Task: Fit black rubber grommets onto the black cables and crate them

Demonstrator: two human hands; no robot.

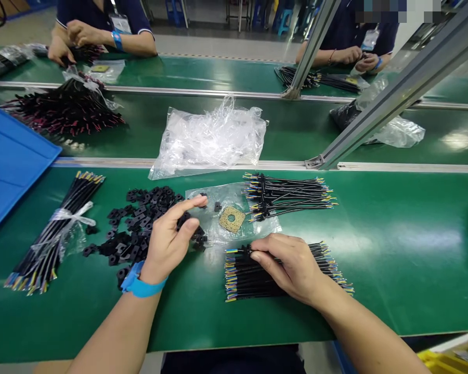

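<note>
My left hand (170,240) is open, its index finger stretched out and its thumb apart, over the right side of a pile of small black rubber pieces (134,221). The index fingertip is beside one small black piece; whether it touches cannot be told. My right hand (286,265) pinches a black cable near its left end, where a black piece sits behind the bare blue and yellow wires (232,251). Below that hand lies a row of black cables (253,285), partly covered by it. Farther back are cables with black pieces on their left ends (296,192).
A yellowish sponge (225,224) lies on a clear plastic bag (214,195). A tied cable bundle (58,228) and a blue bin (11,156) are at left. Plastic bags (214,135) lie behind the rail. A metal post (382,104) slants at right. Two people work opposite.
</note>
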